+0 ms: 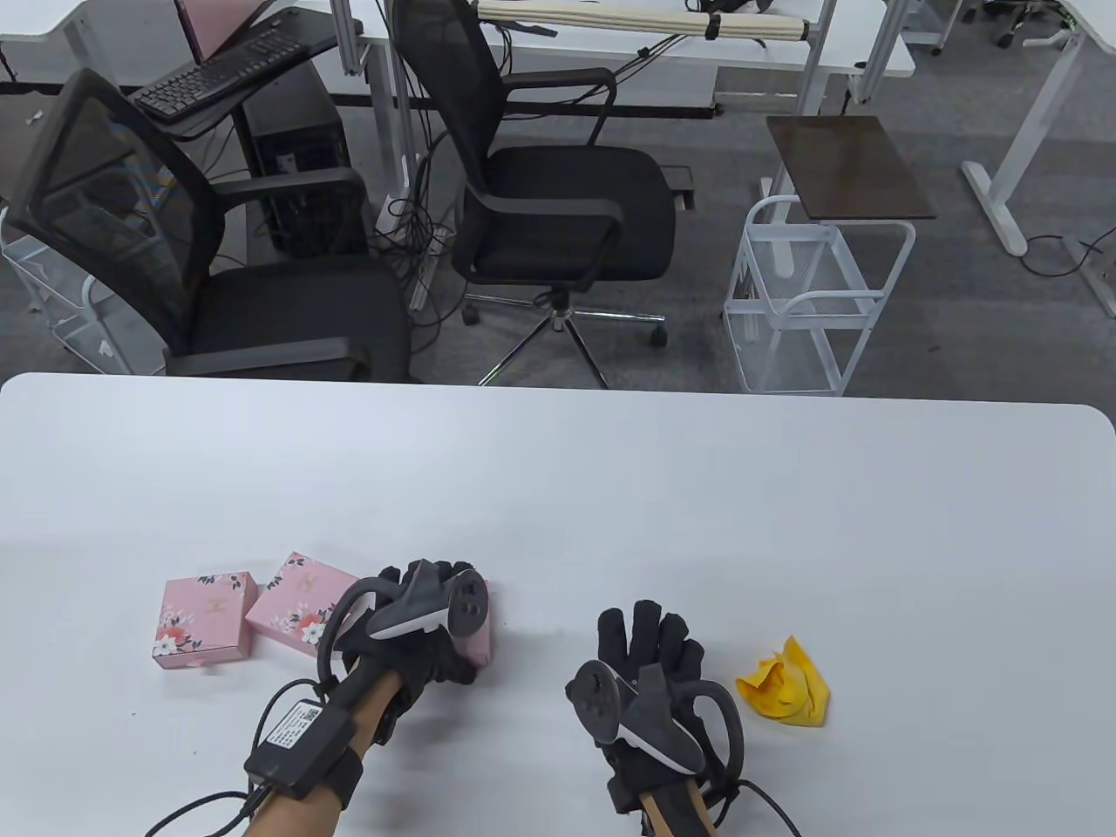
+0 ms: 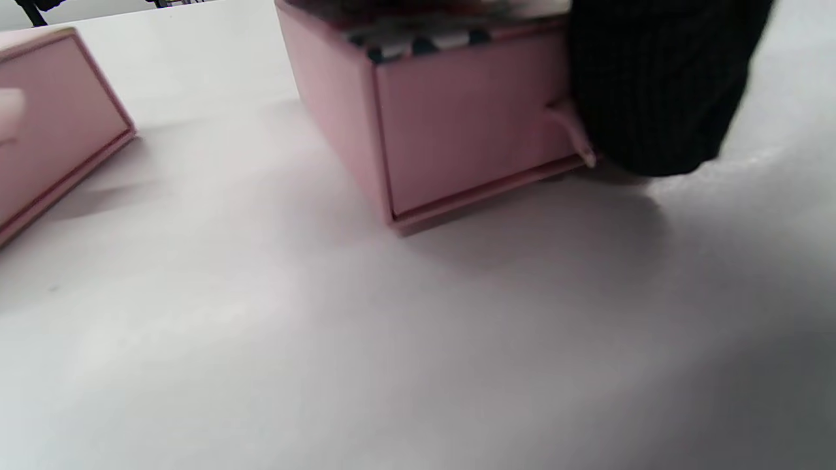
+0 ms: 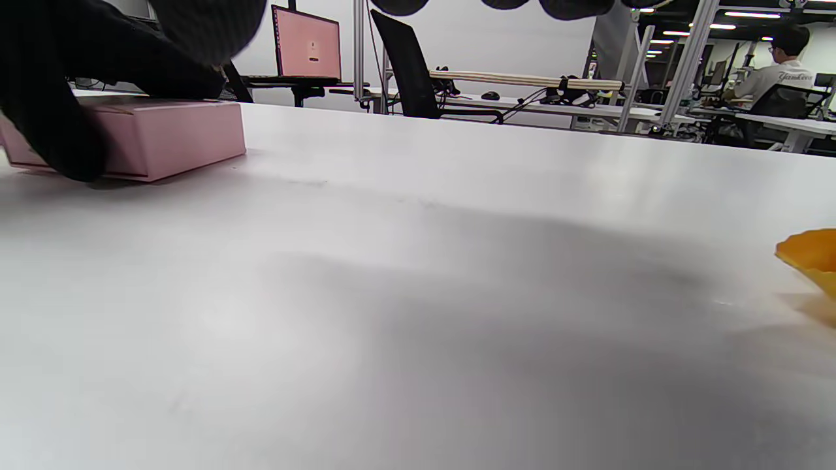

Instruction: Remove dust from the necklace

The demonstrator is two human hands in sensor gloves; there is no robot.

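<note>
Two gloved hands sit low in frame. Right hand [image 1: 649,667], bottom centre-right, lies flat w/ fingers spread, holding nothing; crumpled yellow dusting cloth [image 1: 785,683] just beside it, untouched. Left hand [image 1: 418,632], lower left, curls over a pink floral cardboard jewellery box [image 1: 478,641], thumb at its drawer pull-tab [image 2: 575,134], prob. pinching it. Two more matching pink boxes [image 1: 207,617] further left. Necklace not visible, presumably still boxed. Task barely begun: opening, taking out, dusting all remain.
</note>
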